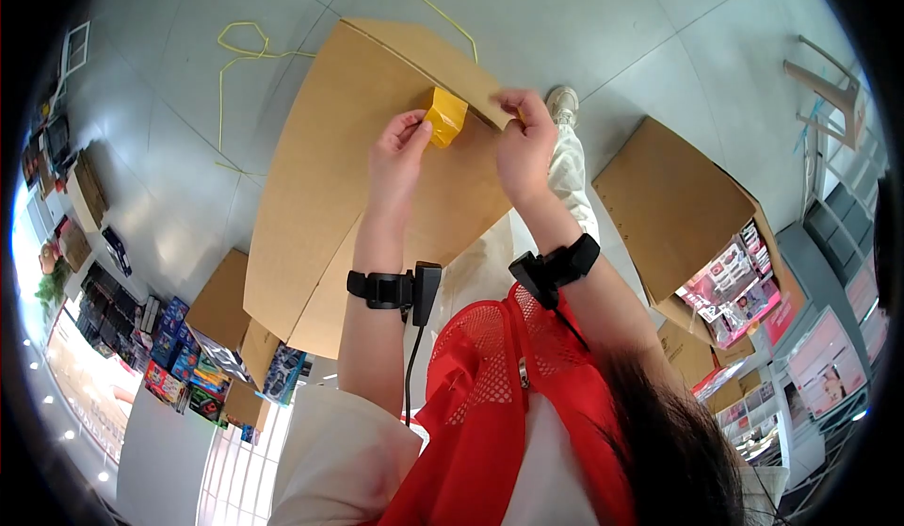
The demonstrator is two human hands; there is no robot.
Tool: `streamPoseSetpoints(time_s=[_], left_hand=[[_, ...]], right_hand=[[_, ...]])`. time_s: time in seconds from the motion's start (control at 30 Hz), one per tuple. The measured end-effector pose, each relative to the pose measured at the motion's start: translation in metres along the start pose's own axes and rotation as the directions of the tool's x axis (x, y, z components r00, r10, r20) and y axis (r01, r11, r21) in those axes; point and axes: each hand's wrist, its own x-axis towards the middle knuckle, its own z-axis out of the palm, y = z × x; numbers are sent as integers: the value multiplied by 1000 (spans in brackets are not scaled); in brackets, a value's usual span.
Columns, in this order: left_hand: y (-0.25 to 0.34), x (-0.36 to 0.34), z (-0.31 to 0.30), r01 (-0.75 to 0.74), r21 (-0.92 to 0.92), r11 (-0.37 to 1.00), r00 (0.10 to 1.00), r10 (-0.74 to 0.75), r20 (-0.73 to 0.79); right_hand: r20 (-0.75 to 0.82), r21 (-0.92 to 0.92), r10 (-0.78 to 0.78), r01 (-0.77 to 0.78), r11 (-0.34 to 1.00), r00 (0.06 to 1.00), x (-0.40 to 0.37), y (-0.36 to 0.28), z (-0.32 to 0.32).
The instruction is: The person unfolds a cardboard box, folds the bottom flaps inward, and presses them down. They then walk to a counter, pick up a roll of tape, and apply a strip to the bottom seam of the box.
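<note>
Tape (444, 116), yellow, is pinched by our left hand (397, 149) against the flat cardboard box (320, 196); our right hand (524, 145) grips the box's edge just beside it.

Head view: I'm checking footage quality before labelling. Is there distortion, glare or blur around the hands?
Head view: heavy fisheye bend with black corners; pale glare on the floor tiles at left; the left hand, right hand and yellow piece look sharp and evenly lit.
</note>
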Motion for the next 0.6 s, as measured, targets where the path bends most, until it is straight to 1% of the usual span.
streamPoseSetpoints(time_s=[0.03,0.13,0.23,0.33,0.43,0.47,0.53,0.6], left_hand=[[1,-1,0,7,-5,1000,1000,-7,7],[-1,0,-1,11,22,1000,998,-13,62],[3,-2,2,57,127,990,995,-66,68],[-3,0,3,35,150,988,994,-49,93],[-4,0,4,-7,168,986,993,-12,115],[-7,0,4,-19,186,982,995,0,103],[-13,2,3,-43,221,974,996,26,82],[-13,3,3,-53,241,969,995,32,89]], right_hand=[[38,-17,8,-8,1000,999,1,5,-5],[137,17,119,-122,992,983,2,8,-16],[177,-34,107,-103,994,978,5,2,-20],[176,-175,145,-114,978,974,5,2,-18],[171,-256,42,3,967,984,-1,-8,-12],[216,-275,-51,111,955,975,-1,-6,-11],[310,-297,-228,322,899,923,0,-1,-10],[387,-288,-216,340,895,896,2,-4,-11]])
